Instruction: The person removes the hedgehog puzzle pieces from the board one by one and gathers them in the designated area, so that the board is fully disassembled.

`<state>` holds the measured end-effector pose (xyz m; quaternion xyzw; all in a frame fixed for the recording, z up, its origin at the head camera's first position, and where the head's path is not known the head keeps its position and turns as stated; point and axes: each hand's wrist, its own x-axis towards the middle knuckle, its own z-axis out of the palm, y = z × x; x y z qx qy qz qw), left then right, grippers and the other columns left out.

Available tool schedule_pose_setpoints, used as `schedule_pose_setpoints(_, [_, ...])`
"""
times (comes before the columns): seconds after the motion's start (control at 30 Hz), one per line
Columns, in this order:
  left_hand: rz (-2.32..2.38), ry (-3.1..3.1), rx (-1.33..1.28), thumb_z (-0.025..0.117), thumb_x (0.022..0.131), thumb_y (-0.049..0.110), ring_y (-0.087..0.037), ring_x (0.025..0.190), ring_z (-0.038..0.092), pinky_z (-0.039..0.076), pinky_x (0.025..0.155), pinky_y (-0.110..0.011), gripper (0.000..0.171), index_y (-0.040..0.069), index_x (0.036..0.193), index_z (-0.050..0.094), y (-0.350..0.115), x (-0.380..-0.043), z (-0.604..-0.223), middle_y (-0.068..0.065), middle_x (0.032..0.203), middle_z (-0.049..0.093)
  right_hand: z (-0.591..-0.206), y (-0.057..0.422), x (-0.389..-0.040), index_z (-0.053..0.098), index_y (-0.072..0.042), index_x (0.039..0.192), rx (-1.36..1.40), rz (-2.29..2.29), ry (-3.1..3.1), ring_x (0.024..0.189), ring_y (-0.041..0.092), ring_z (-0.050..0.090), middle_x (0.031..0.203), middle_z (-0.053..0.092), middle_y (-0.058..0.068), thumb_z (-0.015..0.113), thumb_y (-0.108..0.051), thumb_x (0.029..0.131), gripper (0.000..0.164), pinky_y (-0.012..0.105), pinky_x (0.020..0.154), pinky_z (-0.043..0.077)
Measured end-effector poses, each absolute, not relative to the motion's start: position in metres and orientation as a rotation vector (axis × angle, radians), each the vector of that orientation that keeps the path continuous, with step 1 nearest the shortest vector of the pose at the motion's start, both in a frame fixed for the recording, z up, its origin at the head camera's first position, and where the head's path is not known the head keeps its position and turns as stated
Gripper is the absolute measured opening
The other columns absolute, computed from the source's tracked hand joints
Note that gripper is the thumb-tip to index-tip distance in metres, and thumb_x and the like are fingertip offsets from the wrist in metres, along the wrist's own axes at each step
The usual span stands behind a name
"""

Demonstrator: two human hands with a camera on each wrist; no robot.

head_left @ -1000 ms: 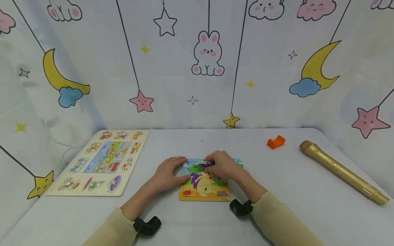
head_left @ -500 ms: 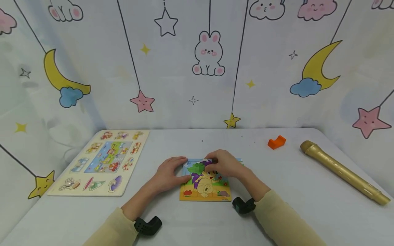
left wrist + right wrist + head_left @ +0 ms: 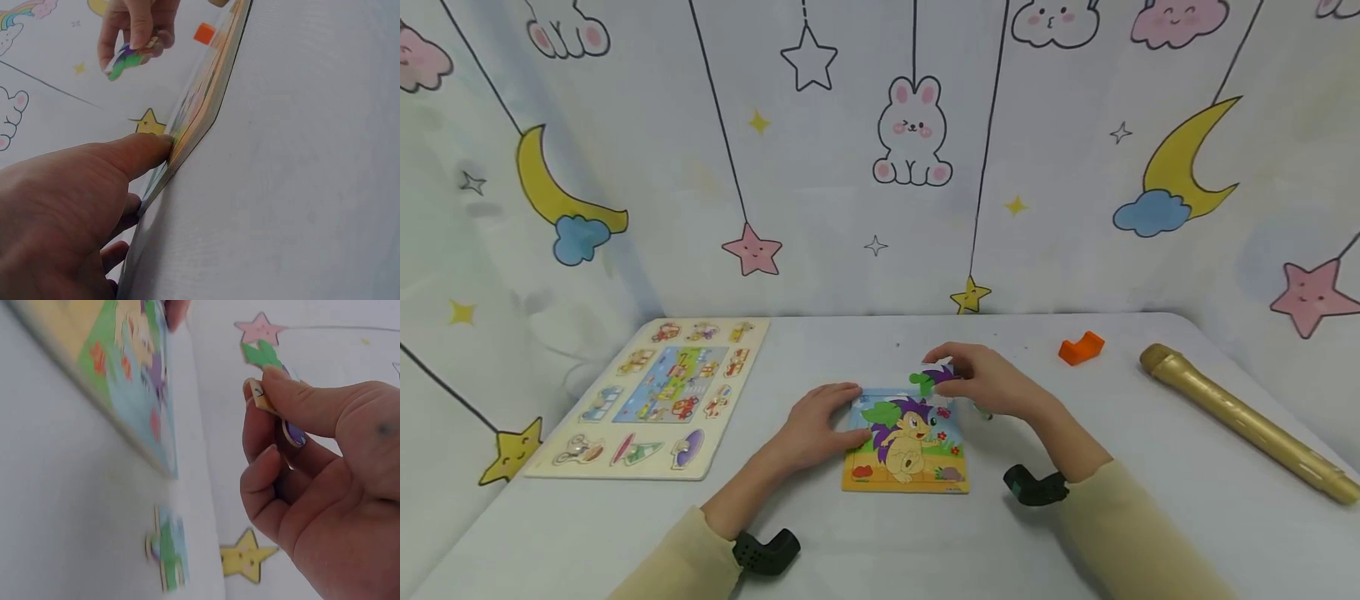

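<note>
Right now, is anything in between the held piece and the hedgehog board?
Nothing visible. The right hand holds the piece near the far edge of the board; the left hand touches its left side.

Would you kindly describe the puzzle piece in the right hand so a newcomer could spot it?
On the white table, find the hedgehog board touched by the left hand. Near its far edge, the right hand pinches the puzzle piece, purple and green, held aloft, unlike the loose piece on the table.

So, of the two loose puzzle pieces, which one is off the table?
The green-and-purple piece, pinched in the right hand. The other, a green-and-light-blue piece, lies on the table, apart from the hedgehog puzzle.
</note>
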<state>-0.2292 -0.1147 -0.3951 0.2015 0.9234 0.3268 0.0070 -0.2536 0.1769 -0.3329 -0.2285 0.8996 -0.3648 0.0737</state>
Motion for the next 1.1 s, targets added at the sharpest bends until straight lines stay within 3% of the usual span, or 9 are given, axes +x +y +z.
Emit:
schedule_pose_setpoints(0.2, [1.008,2.902,0.638,0.077,0.088,0.037,-0.034,0.142,0.037,0.027,0.115,-0.056,0.067,0.006,0.144,0.056,-0.112,-0.230,-0.398,-0.008,0.147,0.053,-0.339,0.216,-0.253,0.064,-0.010,0.135,-0.642,-1.049,2.734,0.103,0.026,0.056,0.120,0.065,0.005,0.069,-0.017,0.097,0.039,0.042,0.091,0.054])
schedule_pose_setpoints(0.47, [1.000,2.905,0.645,0.077,0.088,0.037,-0.034,0.142,0.038,0.027,0.115,-0.056,0.067,0.006,0.143,0.057,-0.112,-0.230,-0.397,-0.008,0.147,0.053,-0.346,0.259,-0.248,0.060,-0.009,0.132,-0.556,-1.095,2.721,0.097,0.024,0.058,0.106,0.067,0.003,0.070,-0.016,0.097,0.037,0.038,0.084,0.054])
schedule_pose_setpoints(1.1, [0.995,2.907,0.615,0.077,0.088,0.038,-0.034,0.142,0.037,0.027,0.115,-0.057,0.067,0.007,0.144,0.057,-0.114,-0.228,-0.396,-0.007,0.148,0.052,-0.364,0.292,-0.254,0.064,-0.007,0.124,-0.522,-1.071,2.704,0.100,0.026,0.053,0.112,0.062,0.007,0.073,-0.016,0.094,0.033,0.033,0.084,0.050])
